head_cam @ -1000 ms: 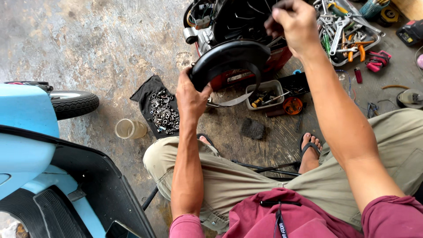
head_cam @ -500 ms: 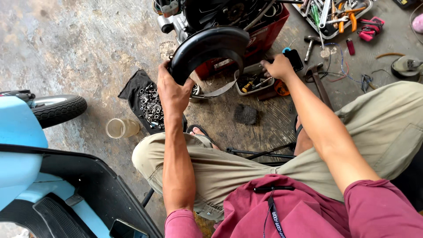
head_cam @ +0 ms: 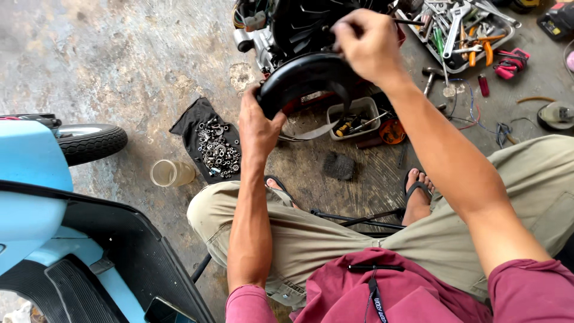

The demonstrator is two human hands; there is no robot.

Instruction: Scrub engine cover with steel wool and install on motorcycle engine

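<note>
I sit on the ground in front of a stripped engine block [head_cam: 299, 27]. My left hand [head_cam: 258, 125] grips the left rim of a curved black plastic fender [head_cam: 305, 81] resting against the engine. My right hand [head_cam: 369, 43] is raised over the fender's top, fingers pinched on a thin dark tool or rod that points into the engine; what exactly it holds is partly hidden. My legs in khaki trousers and sandalled feet [head_cam: 415, 191] frame the work.
A black cloth [head_cam: 206, 143] holds several nuts and washers; a clear cup [head_cam: 170, 173] lies beside it. A small grey box [head_cam: 356, 116] with screwdrivers, a tool tray [head_cam: 463, 30], red pliers [head_cam: 508, 63], and a blue scooter [head_cam: 54, 197] at left.
My right hand rose from the small box by the engine's base up to the fender's top. The left hand stayed on the fender rim. The view shifted slightly.
</note>
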